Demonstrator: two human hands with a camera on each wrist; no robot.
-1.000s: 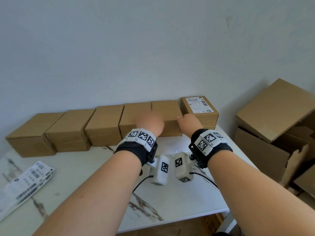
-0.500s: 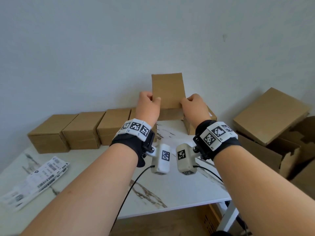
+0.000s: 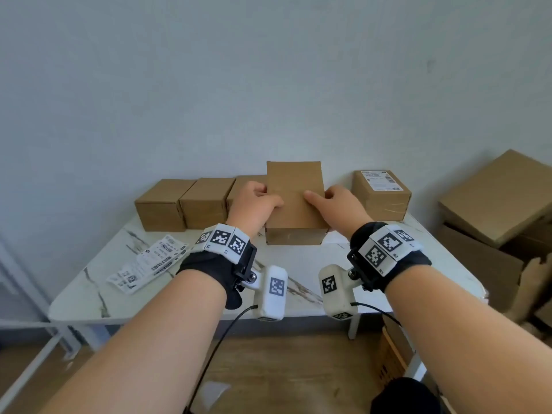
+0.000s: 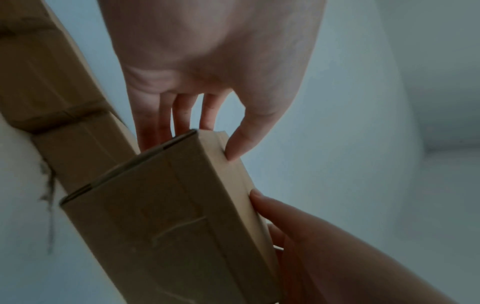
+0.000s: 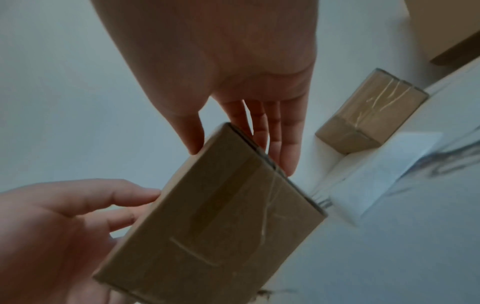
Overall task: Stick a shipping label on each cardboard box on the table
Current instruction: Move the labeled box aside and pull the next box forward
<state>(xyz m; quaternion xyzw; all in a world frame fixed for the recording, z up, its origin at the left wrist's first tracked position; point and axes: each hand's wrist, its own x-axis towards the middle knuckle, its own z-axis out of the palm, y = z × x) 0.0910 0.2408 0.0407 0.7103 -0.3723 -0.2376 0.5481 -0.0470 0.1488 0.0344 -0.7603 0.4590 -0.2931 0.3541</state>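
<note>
Cardboard box (image 3: 294, 201) sits between both hands above the near middle of the table (image 3: 209, 297); left hand (image 3: 254, 204) grasps its left side, right hand (image 3: 337, 204) its right.

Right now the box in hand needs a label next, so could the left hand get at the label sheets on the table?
Probably yes, once it lets go. The left hand grips the held box, so it is busy, but the label sheets lie uncovered on the table to its left, with nothing between.
</note>
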